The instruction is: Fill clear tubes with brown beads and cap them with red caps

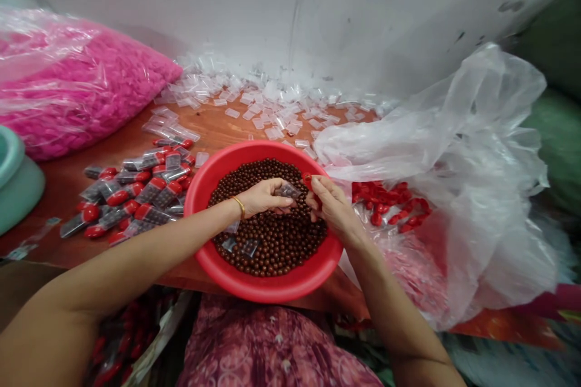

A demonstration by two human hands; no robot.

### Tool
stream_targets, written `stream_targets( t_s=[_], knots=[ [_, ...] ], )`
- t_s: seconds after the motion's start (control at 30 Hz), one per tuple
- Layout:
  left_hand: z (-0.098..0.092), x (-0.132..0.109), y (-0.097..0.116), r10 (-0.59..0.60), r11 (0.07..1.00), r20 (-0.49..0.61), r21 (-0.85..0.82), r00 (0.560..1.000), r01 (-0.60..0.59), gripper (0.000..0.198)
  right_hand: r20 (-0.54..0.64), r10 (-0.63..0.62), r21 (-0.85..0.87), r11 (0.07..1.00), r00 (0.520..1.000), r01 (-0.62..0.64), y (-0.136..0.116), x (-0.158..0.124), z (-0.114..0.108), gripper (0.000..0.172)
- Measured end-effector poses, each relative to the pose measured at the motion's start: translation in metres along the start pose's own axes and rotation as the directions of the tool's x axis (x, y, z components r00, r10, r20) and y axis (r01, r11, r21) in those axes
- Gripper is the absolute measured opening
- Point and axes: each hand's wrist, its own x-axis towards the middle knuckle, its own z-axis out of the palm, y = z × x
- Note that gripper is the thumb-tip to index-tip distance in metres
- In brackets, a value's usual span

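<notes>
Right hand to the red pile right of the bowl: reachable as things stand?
Likely yes: the right hand is close beside the red pile, and the plastic bag leaves part of it uncovered. Fingertips seem occupied by a red piece, though.

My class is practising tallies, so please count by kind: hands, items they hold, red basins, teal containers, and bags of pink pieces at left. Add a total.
Left hand and right hand: 2
Held clear packet: 1
Held red piece: 1
Red basin: 1
Teal container: 1
Bag of pink pieces: 1
Total: 7
</notes>
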Motion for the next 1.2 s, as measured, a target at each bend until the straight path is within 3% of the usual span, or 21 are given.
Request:
stream_targets(
  t_s=[0.17,0.37,0.6,0.8,0.93,1.03,1.13,1.2],
  knots=[
    [0.003,-0.003,0.005,-0.01,0.997,0.06,0.071,0.998,0.006,0.044,0.069,0.027,-0.073,0.997,0.997,-0.022,-0.003,0.001,-0.001,0.046],
    [0.006,-0.006,0.01,0.028,0.995,0.117,0.093,0.993,-0.039,0.043,-0.005,-0.004,-0.108,0.994,1.0,0.003,0.0,0.002,0.003,0.046],
    [0.006,-0.002,0.005,0.067,0.982,0.052,0.172,0.996,-0.075,0.039,0.025,-0.155,-0.199,0.967,0.988,0.157,0.002,0.0,0.006,0.044],
    [0.01,-0.004,0.005,0.045,0.977,0.058,0.205,0.997,-0.056,0.032,0.073,-0.116,-0.233,0.964,0.991,0.13,0.006,0.002,0.004,0.053],
    [0.013,-0.005,0.006,0.053,0.97,0.042,0.235,0.998,-0.062,0.034,0.088,-0.21,-0.353,0.907,0.974,0.228,0.012,0.002,0.003,0.045],
    [0.016,-0.005,0.005,0.13,0.952,-0.023,0.283,0.991,-0.118,0.029,0.099,-0.299,-0.439,0.843,0.949,0.311,0.012,0.0,0.005,0.038],
    [0.019,-0.006,0.005,0.23,0.915,-0.09,0.358,0.969,-0.184,0.017,0.111,-0.315,-0.521,0.789,0.943,0.325,0.007,-0.003,0.007,0.037],
    [0.02,-0.008,0.007,0.214,0.904,-0.081,0.395,0.974,-0.165,0.015,0.142,-0.305,-0.567,0.755,0.942,0.33,0.003,-0.004,0.005,0.038]
  ],
)
